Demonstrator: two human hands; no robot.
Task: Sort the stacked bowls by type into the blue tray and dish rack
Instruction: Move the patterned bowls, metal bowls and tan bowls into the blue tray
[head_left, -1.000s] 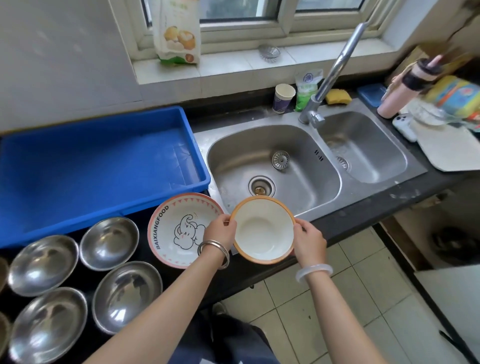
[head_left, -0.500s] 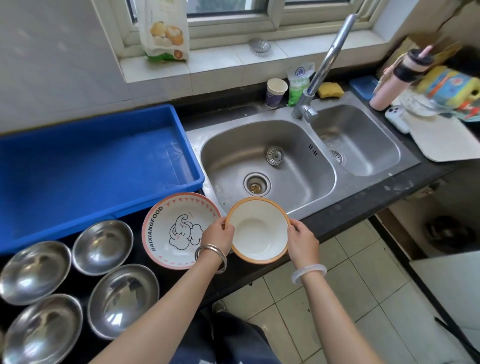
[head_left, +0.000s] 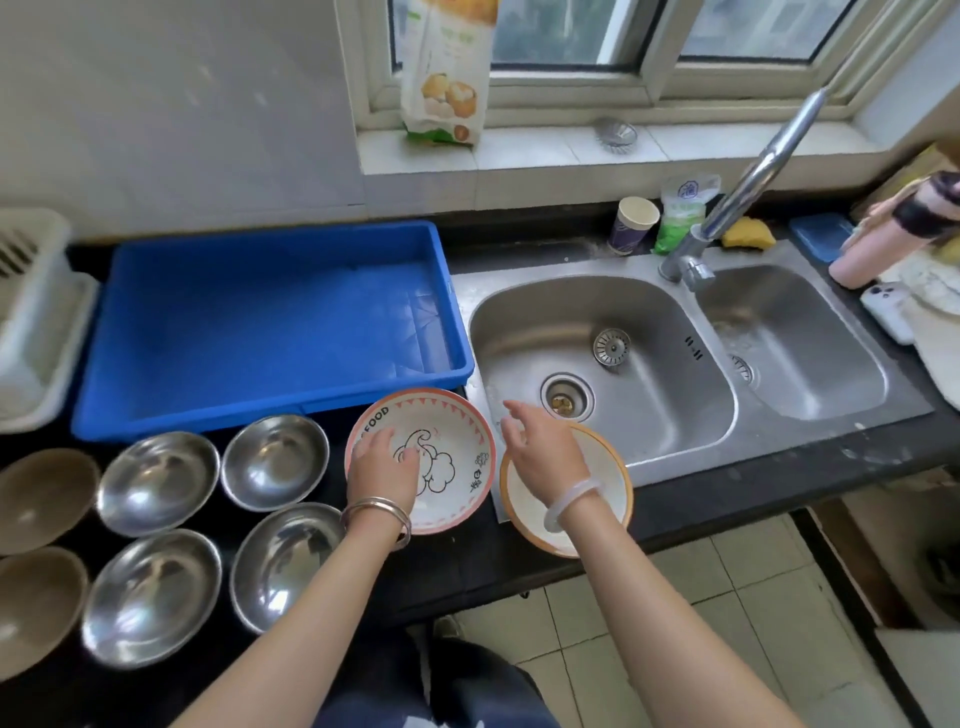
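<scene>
An orange-rimmed white bowl (head_left: 597, 499) sits on the counter's front edge beside the sink. My right hand (head_left: 540, 449) hovers just over it with fingers apart, holding nothing. To its left lies a pink-rimmed bowl with an elephant drawing (head_left: 457, 457). My left hand (head_left: 384, 467) rests palm-down on this bowl's left side, fingers lying inside it, not clearly gripping. Several steel bowls (head_left: 158, 480) stand on the dark counter at the left. The blue tray (head_left: 260, 413) behind them holds nothing. The white dish rack (head_left: 36, 322) is at the far left.
Two brown bowls (head_left: 44, 499) sit at the left edge. A double steel sink (head_left: 649, 322) with a tall faucet (head_left: 753, 171) lies to the right. A paper cup (head_left: 631, 223), a sponge and a pink bottle (head_left: 883, 239) stand behind it. Tiled floor lies below the counter edge.
Both hands held the orange-rimmed bowl in front of the counter; it now rests on the counter edge. My left hand has moved onto the elephant bowl, and my right hand has let go.
</scene>
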